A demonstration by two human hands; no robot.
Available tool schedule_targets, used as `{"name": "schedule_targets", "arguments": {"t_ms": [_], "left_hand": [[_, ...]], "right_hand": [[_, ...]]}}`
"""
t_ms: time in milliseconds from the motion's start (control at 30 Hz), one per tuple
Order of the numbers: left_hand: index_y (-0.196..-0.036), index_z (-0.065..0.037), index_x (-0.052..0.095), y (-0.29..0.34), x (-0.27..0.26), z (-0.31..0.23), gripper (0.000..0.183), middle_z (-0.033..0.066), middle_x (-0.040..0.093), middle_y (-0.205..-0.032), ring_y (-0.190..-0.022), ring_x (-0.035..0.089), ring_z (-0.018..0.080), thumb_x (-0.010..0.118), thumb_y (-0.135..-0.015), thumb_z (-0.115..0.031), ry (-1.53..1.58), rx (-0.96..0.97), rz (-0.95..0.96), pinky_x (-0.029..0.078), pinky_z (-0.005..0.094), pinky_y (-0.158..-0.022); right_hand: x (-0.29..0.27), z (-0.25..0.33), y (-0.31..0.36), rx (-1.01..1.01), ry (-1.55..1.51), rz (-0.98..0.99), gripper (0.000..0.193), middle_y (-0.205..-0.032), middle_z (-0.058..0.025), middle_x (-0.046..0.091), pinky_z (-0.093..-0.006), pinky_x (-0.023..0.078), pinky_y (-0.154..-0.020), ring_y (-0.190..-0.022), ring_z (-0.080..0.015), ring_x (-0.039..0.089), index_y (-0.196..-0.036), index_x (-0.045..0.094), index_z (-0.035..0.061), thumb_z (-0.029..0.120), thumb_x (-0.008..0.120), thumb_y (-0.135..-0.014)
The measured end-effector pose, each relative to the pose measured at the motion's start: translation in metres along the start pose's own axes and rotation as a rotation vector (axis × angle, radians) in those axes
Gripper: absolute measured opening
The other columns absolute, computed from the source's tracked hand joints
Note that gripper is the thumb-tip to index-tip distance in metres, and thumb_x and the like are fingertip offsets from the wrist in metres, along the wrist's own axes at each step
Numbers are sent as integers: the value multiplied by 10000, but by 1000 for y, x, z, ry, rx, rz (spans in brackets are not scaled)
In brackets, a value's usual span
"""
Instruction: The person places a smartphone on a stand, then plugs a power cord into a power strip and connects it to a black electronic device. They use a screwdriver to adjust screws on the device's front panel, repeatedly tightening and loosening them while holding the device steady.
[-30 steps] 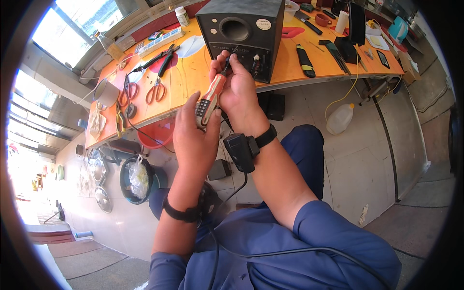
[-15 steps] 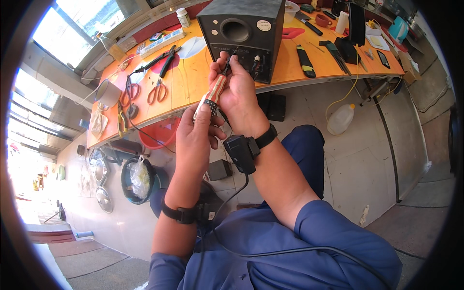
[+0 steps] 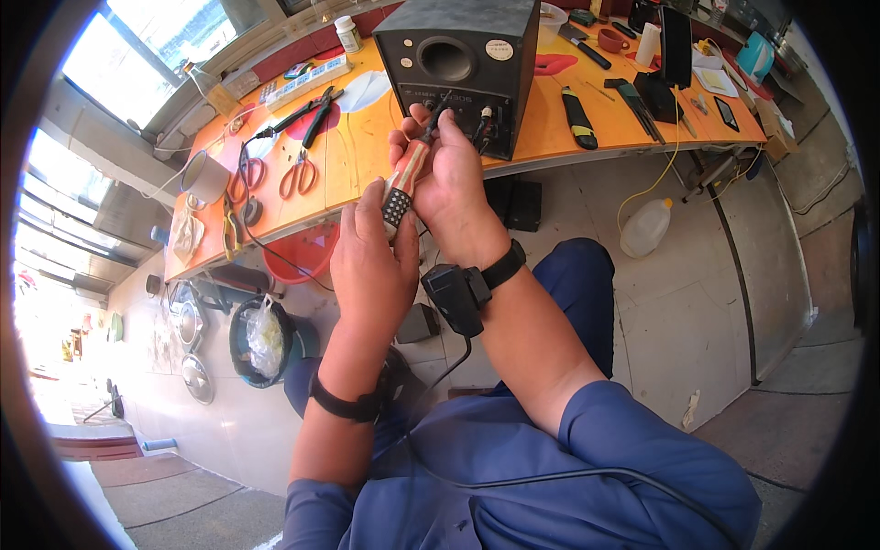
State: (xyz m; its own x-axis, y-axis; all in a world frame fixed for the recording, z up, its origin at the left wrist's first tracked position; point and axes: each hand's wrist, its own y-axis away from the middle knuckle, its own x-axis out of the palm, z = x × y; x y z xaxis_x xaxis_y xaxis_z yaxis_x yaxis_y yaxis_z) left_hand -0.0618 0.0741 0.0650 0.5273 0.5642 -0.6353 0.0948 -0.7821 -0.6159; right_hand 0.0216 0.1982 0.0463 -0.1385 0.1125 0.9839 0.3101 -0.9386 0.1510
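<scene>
Both my hands are closed on a slim tool handle with red and white stripes and a dark, white-dotted end. It is held tilted in front of the black speaker box, apart from the table. My left hand grips its lower end between thumb and fingers. My right hand curls around the upper part, its thumb and fingertips pinching near a thin black piece at the tip. Whether that piece is a shaft or a cable, I cannot tell. The speaker's rear panel, with plugged-in leads, faces me.
On the orange table lie red-handled scissors, pliers and a black-and-green utility knife. A red basin and a bin with a plastic bag stand below. A plastic jug lies on the floor.
My left hand has shifted its grip on the striped handle, its fingers now straighter alongside the lower end. The handle has turned, showing more of the dotted part. My right hand barely moved.
</scene>
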Motion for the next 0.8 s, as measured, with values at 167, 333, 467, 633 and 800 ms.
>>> {"name": "schedule_targets", "arguments": {"t_ms": [167, 333, 467, 633, 800], "left_hand": [[-1347, 4, 520, 0, -9, 4, 483, 183, 659, -992, -828, 673, 333, 678, -962, -242, 966, -839, 310, 546, 404, -709], [-1355, -14, 528, 3, -4, 1, 494, 131, 641, -943, -741, 657, 189, 699, -959, -256, -240, 124, 23, 535, 353, -672], [-1366, -13, 531, 5, -4, -1, 428, 65, 664, -926, -698, 638, 97, 639, -1012, -227, 703, -615, 215, 476, 248, -571], [-1370, 0, 513, 3, -5, 0, 502, 88, 651, -940, -678, 638, 126, 688, -983, -267, 294, -337, 140, 527, 285, -612], [-1337, -16, 550, 2, -8, 0, 413, 124, 680, -951, -701, 666, 160, 657, -1000, -230, 809, -620, 236, 506, 301, -580]], "right_hand": [[-1, 4, -3, 1, 22, 29, 382, -859, -65, 620, -344, 524, -622, -726, -229, 637, -1087, 628, 64, 399, 443, -1094], [-2, 1, -2, -6, 43, -20, 408, -848, -62, 613, -325, 534, -636, -744, -200, 619, -1080, 633, 46, 396, 425, -1101], [-3, 4, -4, 9, 64, 46, 415, -837, -62, 612, -325, 533, -633, -745, -207, 621, -1071, 637, 48, 402, 423, -1101], [-5, 3, -6, 23, 34, -1, 412, -829, -54, 616, -326, 517, -585, -712, -221, 641, -1040, 632, 63, 414, 423, -1098], [-4, 8, -4, 37, 29, 16, 424, -831, -58, 616, -327, 524, -590, -711, -223, 641, -1053, 627, 59, 425, 418, -1098]]}}
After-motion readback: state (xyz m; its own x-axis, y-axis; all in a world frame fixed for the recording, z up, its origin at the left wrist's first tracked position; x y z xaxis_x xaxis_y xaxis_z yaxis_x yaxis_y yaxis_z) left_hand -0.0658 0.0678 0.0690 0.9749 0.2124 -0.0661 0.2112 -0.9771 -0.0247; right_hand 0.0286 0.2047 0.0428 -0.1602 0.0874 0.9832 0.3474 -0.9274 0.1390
